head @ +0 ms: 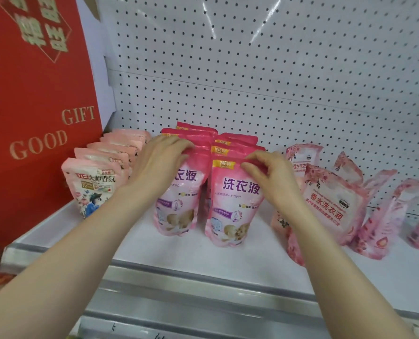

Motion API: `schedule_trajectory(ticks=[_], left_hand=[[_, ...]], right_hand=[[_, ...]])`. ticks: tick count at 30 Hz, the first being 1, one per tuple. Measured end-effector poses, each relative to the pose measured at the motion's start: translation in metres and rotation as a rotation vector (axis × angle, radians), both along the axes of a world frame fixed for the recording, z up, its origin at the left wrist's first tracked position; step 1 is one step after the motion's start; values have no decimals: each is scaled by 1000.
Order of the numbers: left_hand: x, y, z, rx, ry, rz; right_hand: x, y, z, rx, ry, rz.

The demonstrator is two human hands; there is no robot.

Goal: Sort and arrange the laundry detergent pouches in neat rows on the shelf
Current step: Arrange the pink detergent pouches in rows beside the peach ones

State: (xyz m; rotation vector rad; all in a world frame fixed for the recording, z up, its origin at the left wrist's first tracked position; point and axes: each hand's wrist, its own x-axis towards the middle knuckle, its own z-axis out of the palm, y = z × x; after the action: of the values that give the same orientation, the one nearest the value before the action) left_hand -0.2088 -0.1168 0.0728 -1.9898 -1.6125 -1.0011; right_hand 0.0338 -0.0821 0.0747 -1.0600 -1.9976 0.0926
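Note:
Two rows of bright pink detergent pouches stand upright in the middle of the white shelf. My left hand grips the top of the front pouch of the left row. My right hand pinches the top right corner of the front pouch of the right row. A row of pale pink pouches stands at the left. Rose-patterned pouches lean in disorder at the right, partly hidden by my right forearm.
A tall red gift box stands at the far left against the pale pink row. White pegboard forms the back wall. The shelf's metal front rail runs below my forearms.

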Motion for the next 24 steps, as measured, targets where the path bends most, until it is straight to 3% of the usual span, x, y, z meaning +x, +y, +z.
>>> schedule_trajectory(ticks=[5, 12, 20, 24], left_hand=[[-3, 0, 2, 21, -86, -68], [-8, -2, 1, 41, -128, -117], [-7, -5, -1, 36, -118, -130], [-3, -11, -7, 70, -130, -123]], right_hand=[[-15, 1, 7, 107, -177, -60], [-23, 1, 3, 115, -144, -165], [-23, -1, 1, 141, -232, -228], [-10, -17, -7, 234, -229, -307]])
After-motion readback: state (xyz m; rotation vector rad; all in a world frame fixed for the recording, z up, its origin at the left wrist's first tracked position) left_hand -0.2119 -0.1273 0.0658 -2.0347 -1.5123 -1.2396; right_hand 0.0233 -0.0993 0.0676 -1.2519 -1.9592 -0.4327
